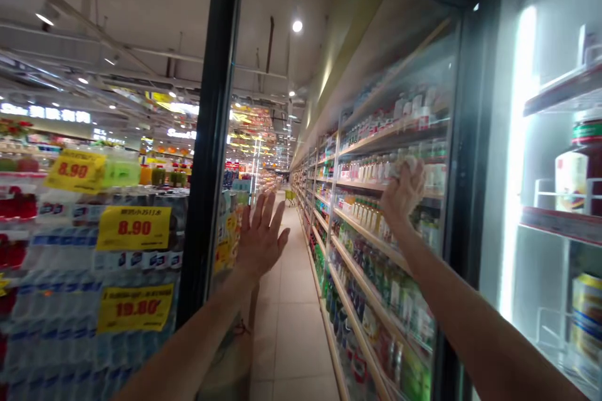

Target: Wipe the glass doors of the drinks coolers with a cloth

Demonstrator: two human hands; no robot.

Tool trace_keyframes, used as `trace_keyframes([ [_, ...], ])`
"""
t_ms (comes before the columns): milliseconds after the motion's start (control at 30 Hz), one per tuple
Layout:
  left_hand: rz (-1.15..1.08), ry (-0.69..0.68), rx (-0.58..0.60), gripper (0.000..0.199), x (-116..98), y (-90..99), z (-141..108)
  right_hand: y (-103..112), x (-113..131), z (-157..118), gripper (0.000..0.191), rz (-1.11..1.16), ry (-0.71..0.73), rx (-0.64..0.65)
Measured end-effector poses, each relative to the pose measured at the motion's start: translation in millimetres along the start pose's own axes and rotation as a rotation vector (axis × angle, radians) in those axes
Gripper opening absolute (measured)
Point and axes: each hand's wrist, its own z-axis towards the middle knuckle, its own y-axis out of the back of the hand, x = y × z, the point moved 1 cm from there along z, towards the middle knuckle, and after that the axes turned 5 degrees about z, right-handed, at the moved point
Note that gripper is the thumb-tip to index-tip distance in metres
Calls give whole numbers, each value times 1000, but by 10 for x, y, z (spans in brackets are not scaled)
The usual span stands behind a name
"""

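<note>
A dark-framed glass door (207,138) stands swung open in front of me, and the aisle shows through its pane. My left hand (263,235) is spread with its palm toward the glass, near the left side of the frame. Whether its fingers press on the pane I cannot tell. Higher up, at the right part of the pane, my right hand (402,194) is closed on a whitish crumpled cloth (405,166). The cloth lies against or very near the glass, partly covered by the fingers.
At right is a lit refrigerated cabinet with shelves (564,222) holding bottles and cans. Stacked packs of bottled water (56,307) with yellow price signs (134,227) stand at left. Long drink shelves (367,250) line the tiled aisle (291,326) beyond the glass. A yellow-green cart (290,196) stands far off.
</note>
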Motion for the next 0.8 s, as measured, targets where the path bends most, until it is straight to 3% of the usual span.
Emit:
trace_keyframes([
  [100, -7, -7, -11, 64, 23, -12, -3, -117, 630, -397, 39, 54, 267, 186],
  [133, -6, -10, -11, 64, 32, -16, -4, -135, 819, -569, 40, 97, 465, 294],
  [200, 1, -17, -14, 64, 46, -19, -7, -121, 1018, -835, 36, 180, 762, 444],
  [233, 3, -18, -13, 64, 49, -19, -9, -97, 1012, -888, 35, 204, 829, 475],
  [300, 7, -14, -2, 63, 45, -17, -16, -49, 819, -787, 34, 186, 728, 429],
  [433, 16, -1, 12, 62, 20, -17, -20, -23, 253, -184, 43, 34, 161, 135],
  [467, 17, 1, 13, 61, 17, -19, -15, -25, 192, -97, 44, 16, 85, 90],
  [533, 16, 3, 11, 61, 20, -23, 1, -12, 222, -146, 44, 17, 94, 98],
  [600, 18, -2, 7, 59, 27, -22, 7, 56, 390, -515, 41, 54, 276, 224],
  [700, 20, -44, 16, 55, 14, 2, -65, 291, 620, -1407, 35, 171, 654, 487],
  [800, -7, -91, 52, 51, -45, 44, -263, 552, 585, -2030, 29, 281, 858, 625],
])
